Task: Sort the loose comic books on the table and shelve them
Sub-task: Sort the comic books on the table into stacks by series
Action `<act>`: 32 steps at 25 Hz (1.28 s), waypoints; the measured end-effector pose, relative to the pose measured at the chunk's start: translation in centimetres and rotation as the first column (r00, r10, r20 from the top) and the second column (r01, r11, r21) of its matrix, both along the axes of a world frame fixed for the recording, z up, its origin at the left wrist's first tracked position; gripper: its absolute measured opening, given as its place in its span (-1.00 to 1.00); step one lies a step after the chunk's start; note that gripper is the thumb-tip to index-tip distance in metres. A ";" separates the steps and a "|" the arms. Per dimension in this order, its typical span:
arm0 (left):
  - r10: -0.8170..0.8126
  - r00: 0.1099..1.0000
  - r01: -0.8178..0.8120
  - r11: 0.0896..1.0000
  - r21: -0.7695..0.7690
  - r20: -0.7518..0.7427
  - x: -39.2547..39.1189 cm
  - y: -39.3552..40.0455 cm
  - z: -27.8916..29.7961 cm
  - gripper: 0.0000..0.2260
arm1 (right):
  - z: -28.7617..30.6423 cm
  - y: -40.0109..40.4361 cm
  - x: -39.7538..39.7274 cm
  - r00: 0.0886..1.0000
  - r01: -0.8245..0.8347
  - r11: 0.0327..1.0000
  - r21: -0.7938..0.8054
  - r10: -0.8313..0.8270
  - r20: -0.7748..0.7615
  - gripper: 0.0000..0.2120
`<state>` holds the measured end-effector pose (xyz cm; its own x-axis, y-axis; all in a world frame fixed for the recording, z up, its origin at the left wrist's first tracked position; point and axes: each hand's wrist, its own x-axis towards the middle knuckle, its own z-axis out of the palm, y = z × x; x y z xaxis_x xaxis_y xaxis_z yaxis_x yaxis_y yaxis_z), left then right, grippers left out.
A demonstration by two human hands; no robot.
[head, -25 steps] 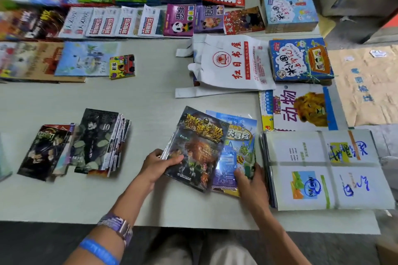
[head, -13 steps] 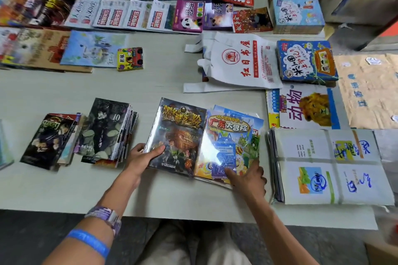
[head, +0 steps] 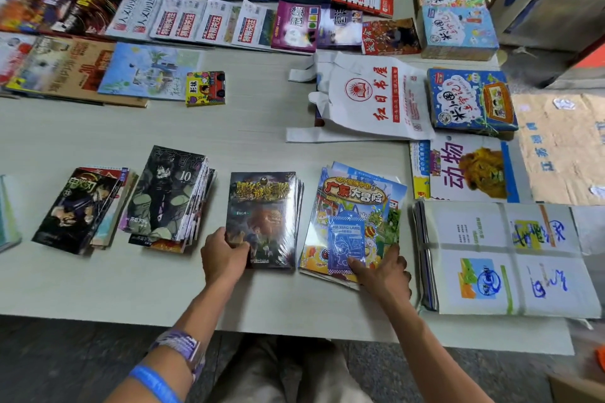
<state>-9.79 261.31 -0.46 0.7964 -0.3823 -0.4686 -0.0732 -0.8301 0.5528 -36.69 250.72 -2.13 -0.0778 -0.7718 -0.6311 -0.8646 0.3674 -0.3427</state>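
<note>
Comic books sit in four rough piles along the near table (head: 131,288) edge; none shelved, no shelf in view. Left hand (head: 222,258) grips the near-left corner of the dark shrink-wrapped stack (head: 262,216). Right hand (head: 383,271) lies on the blue adventure stack (head: 353,222), fingers apparently flat, not curled round it. Sorting seems near done.

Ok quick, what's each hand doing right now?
Left hand: grips the dark comic stack.
Right hand: open, fingers resting on the blue comic stack.
</note>
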 end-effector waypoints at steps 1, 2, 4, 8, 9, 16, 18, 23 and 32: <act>-0.075 0.992 0.079 0.996 -0.035 0.105 -0.7 -0.4 0.4 -0.77 | 0.0 0.0 0.0 1.000 0.001 1.000 -0.005 -0.001 -0.002 0.05; -0.152 0.974 0.169 0.982 -0.089 0.168 -1.6 -1.0 1.0 -0.74 | 0.0 0.1 0.0 1.000 -0.004 1.000 -0.012 0.004 -0.003 0.06; -0.309 0.944 0.325 0.930 -0.172 0.113 -3.9 -2.8 2.0 -0.72 | 0.0 0.4 -0.2 1.000 -0.017 0.999 -0.034 0.017 -0.001 0.07; -0.591 0.803 0.595 0.801 0.068 -0.075 -9.0 -6.7 1.8 -0.60 | 0.4 0.4 -0.5 0.998 -0.061 0.996 -0.058 0.060 -0.008 0.08; -0.579 0.809 0.588 0.801 0.113 -0.102 -10.0 -7.6 1.7 -0.56 | 0.4 0.4 -0.6 0.997 -0.082 0.995 -0.061 0.082 -0.015 0.08; -0.317 0.890 0.379 0.914 0.143 -0.328 -11.4 -9.9 0.7 -0.11 | 0.2 0.3 -1.6 0.992 -0.120 0.991 -0.065 0.122 0.030 0.07; -0.225 0.900 0.296 0.944 0.146 -0.373 -10.8 -10.2 0.5 -0.21 | 0.1 0.2 -2.0 0.991 -0.126 0.990 -0.066 0.129 0.045 0.05; -0.141 0.888 0.237 0.956 0.173 -0.438 -11.5 -9.9 -0.6 -0.34 | -0.1 0.2 -3.0 0.984 -0.053 0.997 -0.053 0.061 0.165 -0.07; 0.024 0.877 0.060 0.985 0.159 -0.479 -13.9 -8.2 -1.0 -0.58 | -0.1 -1.2 -4.2 0.903 0.198 0.969 0.146 -0.238 0.357 -0.02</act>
